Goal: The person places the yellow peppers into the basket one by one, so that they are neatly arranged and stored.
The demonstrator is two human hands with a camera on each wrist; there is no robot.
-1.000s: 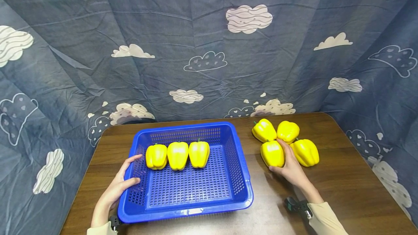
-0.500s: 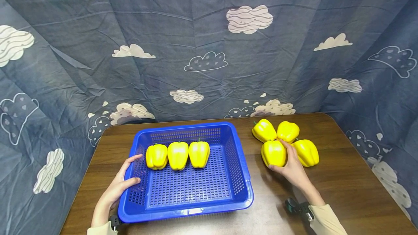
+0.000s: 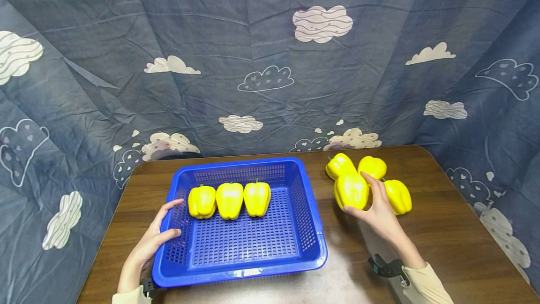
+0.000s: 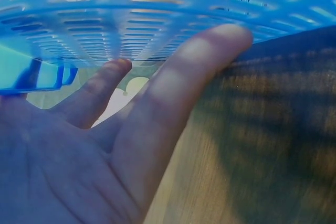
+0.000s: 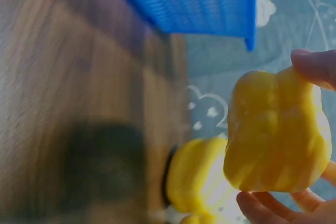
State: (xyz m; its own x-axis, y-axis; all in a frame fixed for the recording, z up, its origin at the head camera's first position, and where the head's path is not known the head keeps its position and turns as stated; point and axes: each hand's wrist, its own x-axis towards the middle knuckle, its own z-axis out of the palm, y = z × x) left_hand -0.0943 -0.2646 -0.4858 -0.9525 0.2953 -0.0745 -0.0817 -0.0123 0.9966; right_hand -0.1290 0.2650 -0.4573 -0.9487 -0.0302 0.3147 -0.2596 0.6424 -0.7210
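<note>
My left hand point(image 3: 148, 244) grips the left rim of a blue plastic basket point(image 3: 240, 273), its thumb and a finger lying over the edge. Below, in the left wrist view, other fingers lie against the basket's slotted outer wall point(image 4: 173, 19). Three yellow bell peppers point(image 3: 229, 201) stand in a row inside the basket, towards its back left. To the right, my right hand point(image 3: 379, 215) holds another yellow bell pepper point(image 3: 351, 192) between thumb and fingers. The right wrist view shows this bell pepper point(image 5: 278, 135) raised off the table, its shadow falling below.
Three more yellow bell peppers lie behind and beside the right hand: one at the back left point(image 3: 339, 165), one at the back point(image 3: 372, 167), one to the right point(image 3: 398, 197). A cloud-patterned curtain point(image 3: 270, 107) hangs behind the brown wooden table point(image 3: 447, 238).
My right hand has lifted the yellow bell pepper off the table, slightly up and away from the one on the right. The left hand and the basket have stayed put.
</note>
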